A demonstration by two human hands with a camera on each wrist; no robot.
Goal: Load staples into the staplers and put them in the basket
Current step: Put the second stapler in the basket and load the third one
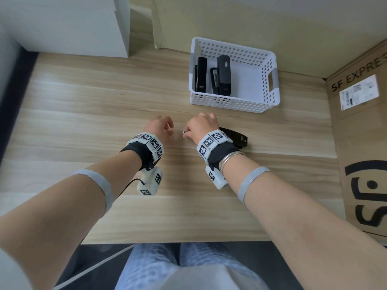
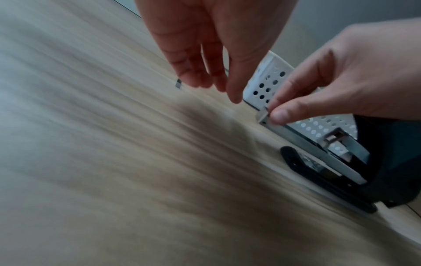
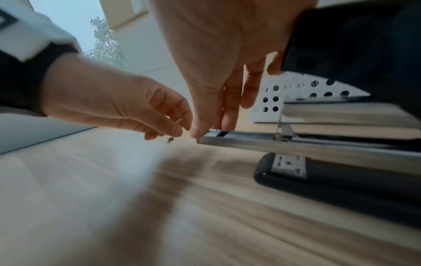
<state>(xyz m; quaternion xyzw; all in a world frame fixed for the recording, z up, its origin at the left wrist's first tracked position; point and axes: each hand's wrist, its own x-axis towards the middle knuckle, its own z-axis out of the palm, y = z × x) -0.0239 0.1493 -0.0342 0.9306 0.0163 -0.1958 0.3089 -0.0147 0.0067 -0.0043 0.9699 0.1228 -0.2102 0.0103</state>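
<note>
A black stapler (image 1: 236, 138) lies flipped open on the wooden table (image 1: 83, 114), its top swung back and its metal staple rail (image 3: 296, 144) bared. My right hand (image 1: 187, 133) pinches the rail's front end between thumb and forefinger. Just left of it my left hand (image 1: 170, 130) hovers with fingers loosely curled and holds nothing. A short bit of staples (image 3: 169, 140) sits right under those fingertips; I cannot tell whether they touch it. Behind stands the white perforated basket (image 1: 234, 103), with two black staplers (image 1: 201, 74) (image 1: 224, 75) lying in it.
A large cardboard box (image 1: 360, 143) printed SF EXPRESS walls off the table's right side. A white cabinet (image 1: 73, 26) stands at the back left and a beige wall behind the basket. The table's front edge runs just above my knees.
</note>
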